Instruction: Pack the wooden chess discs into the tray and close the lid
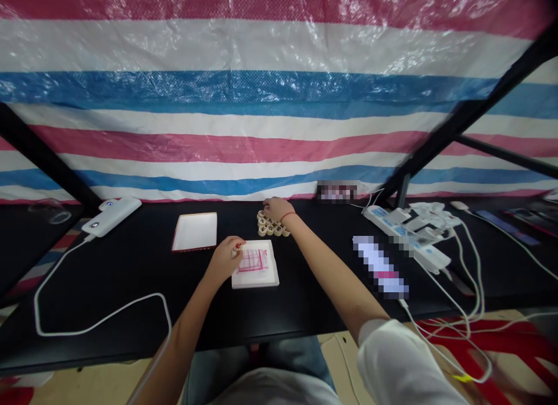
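My left hand (223,258) is closed on a Chinese chess piece (237,250), round and pale with a red character. It hovers over the left edge of a shallow white box (271,277), which has red grid lines in it. Beyond the box, several pale chess pieces (270,228) with dark characters are grouped in rows, close together. My right hand (278,208) reaches over the back of that group, its fingers curled down at the rear left pieces. What those fingertips grip, if anything, is hidden. A red string circles the right wrist.
A box lid (195,231) with a white inside lies left of the group. Farther left is a white power bank (112,215) with a cable. On the right lie a blurred phone (380,266) and a white power strip (407,236) with plugs. Striped sheeting (244,143) hangs behind the black table (143,271).
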`<action>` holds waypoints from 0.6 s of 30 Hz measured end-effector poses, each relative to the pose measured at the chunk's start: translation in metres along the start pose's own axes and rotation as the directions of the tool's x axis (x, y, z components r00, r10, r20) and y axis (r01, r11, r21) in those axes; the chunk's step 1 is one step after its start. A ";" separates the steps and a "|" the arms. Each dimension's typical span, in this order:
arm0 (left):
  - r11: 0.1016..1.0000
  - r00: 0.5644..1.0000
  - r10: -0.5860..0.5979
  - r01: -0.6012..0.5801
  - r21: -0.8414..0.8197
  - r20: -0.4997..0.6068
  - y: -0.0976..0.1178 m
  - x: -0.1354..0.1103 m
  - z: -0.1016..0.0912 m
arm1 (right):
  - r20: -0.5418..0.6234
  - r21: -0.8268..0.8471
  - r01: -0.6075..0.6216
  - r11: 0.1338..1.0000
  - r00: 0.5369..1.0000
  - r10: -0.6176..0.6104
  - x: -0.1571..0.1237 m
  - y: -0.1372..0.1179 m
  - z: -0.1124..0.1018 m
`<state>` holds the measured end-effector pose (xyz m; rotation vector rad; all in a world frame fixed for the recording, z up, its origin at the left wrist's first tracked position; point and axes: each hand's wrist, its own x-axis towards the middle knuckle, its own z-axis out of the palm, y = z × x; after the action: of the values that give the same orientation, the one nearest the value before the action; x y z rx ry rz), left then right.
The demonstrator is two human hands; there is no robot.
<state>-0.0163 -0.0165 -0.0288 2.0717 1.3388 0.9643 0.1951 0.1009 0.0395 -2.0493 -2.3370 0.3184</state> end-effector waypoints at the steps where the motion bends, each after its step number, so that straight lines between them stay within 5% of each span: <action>1: 1.000 1.000 -0.010 0.010 0.004 0.012 0.002 0.001 -0.001 | 0.033 -0.007 -0.005 1.000 0.999 0.006 0.005 0.000 -0.001; 10: 0.985 0.985 -0.135 0.145 -0.095 0.106 0.009 0.021 -0.008 | 0.188 -0.031 -0.032 0.999 0.982 0.037 0.026 -0.003 -0.012; 18: 0.996 0.999 0.013 -0.010 -0.087 0.031 0.001 0.013 -0.001 | 0.179 0.018 -0.061 0.998 0.982 0.057 0.041 -0.011 -0.016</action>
<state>-0.0126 -0.0046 -0.0240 2.0238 1.2480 0.9728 0.1804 0.1422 0.0516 -2.1668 -2.3580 0.5501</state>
